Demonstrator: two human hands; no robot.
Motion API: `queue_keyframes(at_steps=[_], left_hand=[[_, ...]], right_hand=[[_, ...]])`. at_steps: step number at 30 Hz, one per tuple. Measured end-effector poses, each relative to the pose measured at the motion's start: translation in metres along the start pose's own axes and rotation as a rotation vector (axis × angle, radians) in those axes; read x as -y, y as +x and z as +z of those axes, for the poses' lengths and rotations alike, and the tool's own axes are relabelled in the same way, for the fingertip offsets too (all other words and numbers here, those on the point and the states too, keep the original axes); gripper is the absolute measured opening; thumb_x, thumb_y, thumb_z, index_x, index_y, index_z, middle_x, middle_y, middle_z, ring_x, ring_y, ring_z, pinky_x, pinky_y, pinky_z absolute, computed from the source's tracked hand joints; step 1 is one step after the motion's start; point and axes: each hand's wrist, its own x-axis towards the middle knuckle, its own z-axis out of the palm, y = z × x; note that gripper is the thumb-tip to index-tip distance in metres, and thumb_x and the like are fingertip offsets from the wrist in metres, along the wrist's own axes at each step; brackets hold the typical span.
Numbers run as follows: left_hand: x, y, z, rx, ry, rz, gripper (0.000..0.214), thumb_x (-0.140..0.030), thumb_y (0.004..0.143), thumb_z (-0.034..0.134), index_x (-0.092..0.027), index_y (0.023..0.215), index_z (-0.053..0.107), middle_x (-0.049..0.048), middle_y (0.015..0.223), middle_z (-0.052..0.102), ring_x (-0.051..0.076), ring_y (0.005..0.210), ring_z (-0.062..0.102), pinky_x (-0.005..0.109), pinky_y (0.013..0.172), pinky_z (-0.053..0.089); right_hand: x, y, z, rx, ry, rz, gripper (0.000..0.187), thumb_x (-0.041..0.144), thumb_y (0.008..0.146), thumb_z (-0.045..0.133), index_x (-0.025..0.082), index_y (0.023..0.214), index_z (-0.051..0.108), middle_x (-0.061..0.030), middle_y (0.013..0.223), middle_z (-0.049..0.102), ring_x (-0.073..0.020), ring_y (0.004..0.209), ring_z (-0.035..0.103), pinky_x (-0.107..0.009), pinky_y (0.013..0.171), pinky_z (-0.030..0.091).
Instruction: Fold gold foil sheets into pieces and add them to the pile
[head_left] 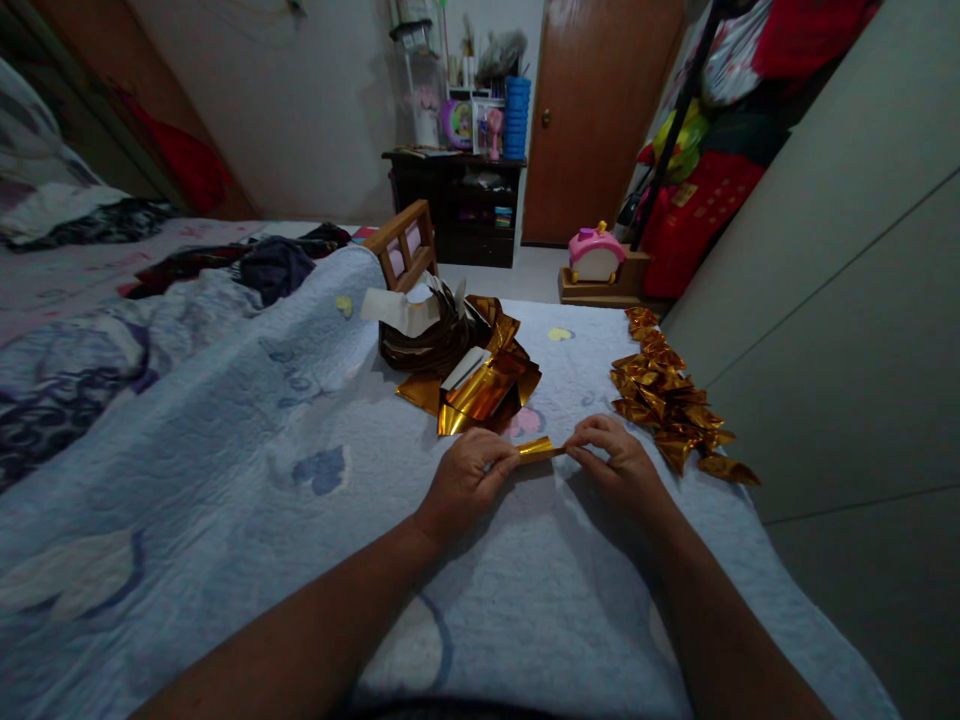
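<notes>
A narrow folded strip of gold foil paper [537, 451] stretches between my two hands, a little above the quilt. My left hand [471, 472] pinches its left end between thumb and fingers. At the right end, the fingertips of my right hand [611, 458] are pinched on it too. Just beyond my left hand lies a loose pile of gold foil sheets [491, 385], with a small white paper piece [466, 369] on top. To the right, several folded gold foil pieces [664, 395] are heaped along the quilt's edge.
A round stack of dark-edged papers [424, 340] sits behind the foil sheets, near a small wooden frame [405, 245]. The light blue quilt [315, 540] covers the surface. A pale cabinet [847, 330] stands close on the right. Crumpled clothes [270, 268] lie at the left.
</notes>
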Motion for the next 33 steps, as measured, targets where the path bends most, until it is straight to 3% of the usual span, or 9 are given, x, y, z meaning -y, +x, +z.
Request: queue_keyframes(at_steps=[3, 5, 8, 10, 13, 15, 23, 29, 33], left_hand=[[0.001, 0.001, -0.002, -0.04, -0.038, -0.037, 0.017, -0.027, 0.096, 0.059, -0.019, 0.09, 0.074, 0.0044, 0.091, 0.075, 0.02, 0.089, 0.067, 0.033, 0.085, 0.052], [0.001, 0.002, -0.003, -0.051, -0.089, -0.069, 0.018, -0.026, 0.096, 0.059, -0.018, 0.089, 0.074, 0.0048, 0.09, 0.075, 0.019, 0.087, 0.069, 0.031, 0.081, 0.053], [0.0, 0.002, -0.003, -0.04, -0.13, -0.084, 0.017, -0.025, 0.096, 0.06, -0.018, 0.092, 0.075, 0.0052, 0.092, 0.076, 0.018, 0.087, 0.07, 0.029, 0.08, 0.055], [-0.001, 0.001, -0.001, -0.04, -0.132, -0.062, 0.016, -0.023, 0.096, 0.06, -0.019, 0.097, 0.075, 0.0054, 0.096, 0.076, 0.018, 0.089, 0.071, 0.029, 0.082, 0.056], [0.0, -0.001, 0.003, -0.068, -0.125, 0.005, 0.016, -0.018, 0.095, 0.06, -0.019, 0.102, 0.074, 0.0056, 0.099, 0.076, 0.018, 0.093, 0.071, 0.03, 0.086, 0.057], [0.002, -0.002, 0.004, -0.08, -0.11, 0.047, 0.016, -0.014, 0.092, 0.061, -0.019, 0.102, 0.073, 0.0059, 0.101, 0.076, 0.019, 0.097, 0.071, 0.03, 0.088, 0.057], [0.0, -0.003, 0.004, -0.03, -0.027, 0.169, 0.019, -0.01, 0.086, 0.065, -0.02, 0.101, 0.07, 0.0054, 0.1, 0.075, 0.019, 0.093, 0.071, 0.031, 0.084, 0.058], [-0.004, -0.005, 0.001, -0.051, 0.103, 0.228, 0.013, -0.018, 0.091, 0.065, -0.016, 0.102, 0.07, 0.0099, 0.106, 0.074, 0.021, 0.099, 0.07, 0.033, 0.087, 0.057], [-0.004, -0.005, 0.001, 0.032, 0.148, 0.199, 0.013, -0.021, 0.096, 0.06, -0.017, 0.098, 0.072, 0.0076, 0.099, 0.074, 0.019, 0.09, 0.07, 0.031, 0.081, 0.056]], right_hand=[[-0.001, 0.001, -0.005, -0.108, 0.071, 0.065, 0.017, 0.03, 0.09, 0.059, 0.021, 0.078, 0.067, -0.0042, 0.083, 0.062, -0.02, 0.081, 0.058, -0.035, 0.076, 0.047], [0.002, 0.001, -0.007, -0.115, 0.169, 0.112, 0.014, 0.032, 0.088, 0.061, 0.021, 0.085, 0.068, -0.0022, 0.079, 0.06, -0.0173, 0.073, 0.056, -0.031, 0.068, 0.046], [0.01, -0.001, -0.002, 0.066, 0.368, 0.225, 0.029, 0.034, 0.084, 0.066, 0.022, 0.111, 0.066, 0.0042, 0.067, 0.053, -0.0133, 0.057, 0.049, -0.025, 0.052, 0.04], [0.014, -0.002, 0.003, 0.148, 0.443, 0.248, 0.035, 0.032, 0.083, 0.068, 0.023, 0.117, 0.063, 0.0066, 0.062, 0.052, -0.0118, 0.051, 0.047, -0.024, 0.048, 0.039], [0.016, -0.002, 0.011, 0.115, 0.462, 0.17, 0.013, 0.03, 0.084, 0.065, 0.023, 0.095, 0.067, -0.0006, 0.08, 0.065, -0.015, 0.068, 0.06, -0.028, 0.061, 0.049], [0.015, -0.001, 0.013, 0.093, 0.447, 0.126, 0.007, 0.028, 0.085, 0.064, 0.022, 0.084, 0.067, -0.005, 0.094, 0.07, -0.0191, 0.084, 0.065, -0.033, 0.074, 0.053], [0.013, -0.003, 0.012, 0.118, 0.357, 0.039, 0.003, 0.023, 0.083, 0.068, 0.023, 0.081, 0.066, -0.0051, 0.096, 0.072, -0.0221, 0.093, 0.068, -0.038, 0.087, 0.052], [0.014, -0.003, 0.01, 0.074, 0.296, -0.087, 0.005, 0.021, 0.086, 0.068, 0.023, 0.09, 0.067, -0.0062, 0.103, 0.071, -0.0216, 0.1, 0.067, -0.038, 0.091, 0.051], [0.011, -0.004, 0.011, 0.107, 0.241, -0.101, 0.007, 0.017, 0.086, 0.063, 0.023, 0.088, 0.066, -0.0066, 0.103, 0.069, -0.0207, 0.099, 0.066, -0.037, 0.09, 0.051]])
